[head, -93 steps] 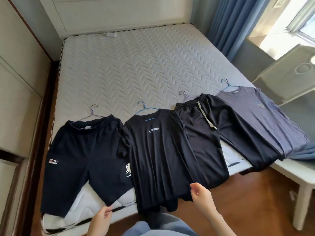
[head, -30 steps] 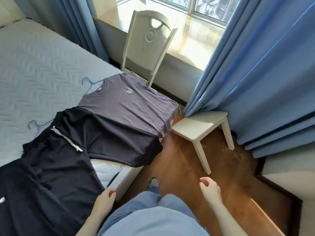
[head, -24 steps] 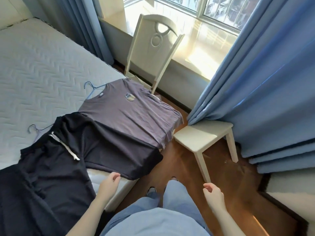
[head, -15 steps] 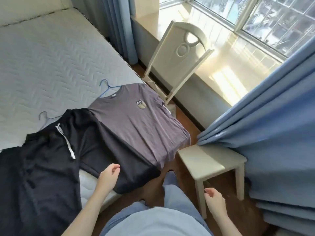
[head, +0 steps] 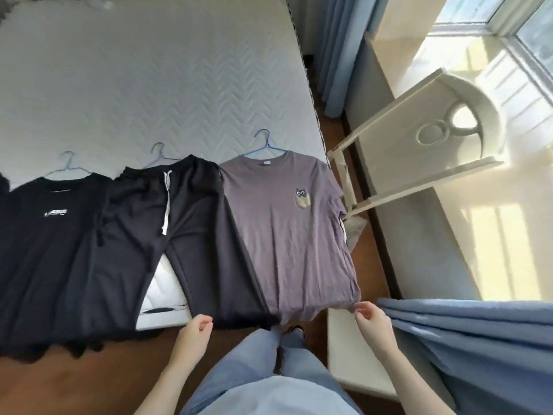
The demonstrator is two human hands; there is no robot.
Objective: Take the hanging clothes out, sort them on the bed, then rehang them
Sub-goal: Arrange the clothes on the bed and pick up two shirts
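A purple T-shirt (head: pixel 287 229) with an owl patch lies on the white mattress (head: pixel 149 85), its blue hanger (head: pixel 263 143) poking out at the collar. To its left lie black drawstring trousers (head: pixel 191 235) and a black T-shirt (head: pixel 45 250), each on a hanger. Their lower ends drape over the bed's near edge. My left hand (head: pixel 196 327) hovers at the trouser hem, fingers loosely curled, holding nothing. My right hand (head: pixel 369 317) is beside the purple shirt's lower right corner, fingers apart; I cannot tell whether it touches the cloth.
A white chair (head: pixel 419 136) stands right of the bed by the sunlit window. A white stool (head: pixel 344 348) sits below my right hand, partly under a blue curtain (head: pixel 478 345). Another blue curtain (head: pixel 344 40) hangs at the bed's far corner. The floor is brown wood.
The view has swung left and squared up on the bed. Both hands have risen from near my legs to the hems of the trousers and purple shirt.
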